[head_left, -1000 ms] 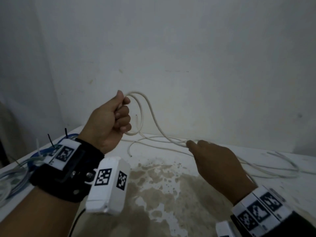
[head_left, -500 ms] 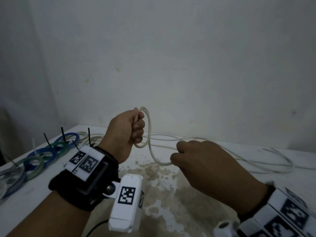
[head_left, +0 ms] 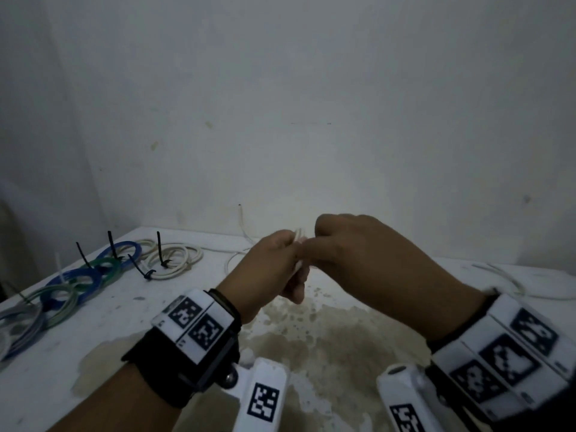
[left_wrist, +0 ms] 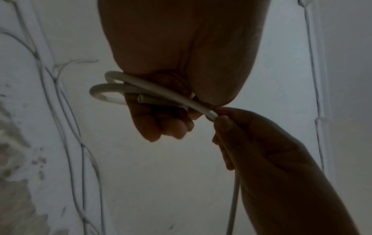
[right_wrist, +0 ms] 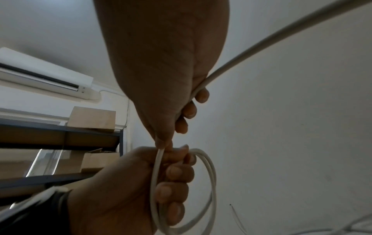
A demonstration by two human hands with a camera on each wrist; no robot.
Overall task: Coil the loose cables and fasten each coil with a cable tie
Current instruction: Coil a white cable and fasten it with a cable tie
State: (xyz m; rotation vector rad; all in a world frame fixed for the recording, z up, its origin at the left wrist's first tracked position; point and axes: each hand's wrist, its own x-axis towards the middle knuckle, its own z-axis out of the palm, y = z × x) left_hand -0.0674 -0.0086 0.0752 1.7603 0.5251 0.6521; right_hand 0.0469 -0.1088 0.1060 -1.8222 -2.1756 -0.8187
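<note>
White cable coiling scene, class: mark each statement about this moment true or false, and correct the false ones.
1. The left hand grips loops of the thin white round cable. True.
2. The right hand lies flat and open on the stained white table. False: it is raised and pinches the cable beside the left hand.
3. The finished coils at the table's left, such as the blue cable coil, carry upright black plastic cable ties. True.
4. A black cable tie is fastened round the coil in the left hand. False: none shows on it.
5. Loose white cable lies on the table's right side. True.
</note>
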